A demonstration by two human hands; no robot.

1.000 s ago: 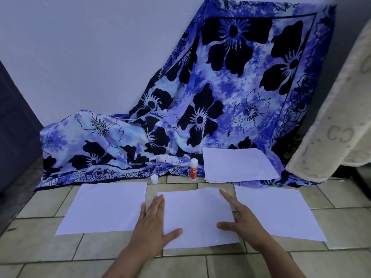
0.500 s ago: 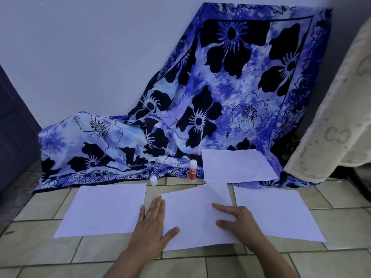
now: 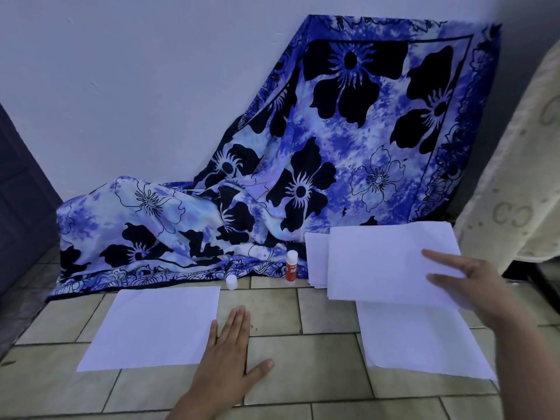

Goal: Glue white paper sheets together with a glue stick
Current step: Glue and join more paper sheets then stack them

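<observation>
My right hand (image 3: 472, 286) holds a white paper sheet (image 3: 381, 265) in the air by its right edge, above the right floor sheet (image 3: 424, 344) and in front of the paper stack (image 3: 315, 259). My left hand (image 3: 230, 356) lies flat on the tiled floor, fingers straight, just right of the left floor sheet (image 3: 154, 325). An uncapped glue stick (image 3: 291, 266) with a red label stands upright by the cloth's edge. Its white cap (image 3: 231, 282) sits on the floor to the left of it.
A blue floral cloth (image 3: 303, 183) drapes down the white wall onto the floor behind the sheets. A cream patterned fabric (image 3: 521, 165) hangs at the right. A dark door or panel (image 3: 21, 207) stands at the left. The floor is beige tile (image 3: 285, 316).
My right hand has picked the middle sheet up off the floor and carried it up and to the right. My left hand now lies on bare tile where that sheet lay.
</observation>
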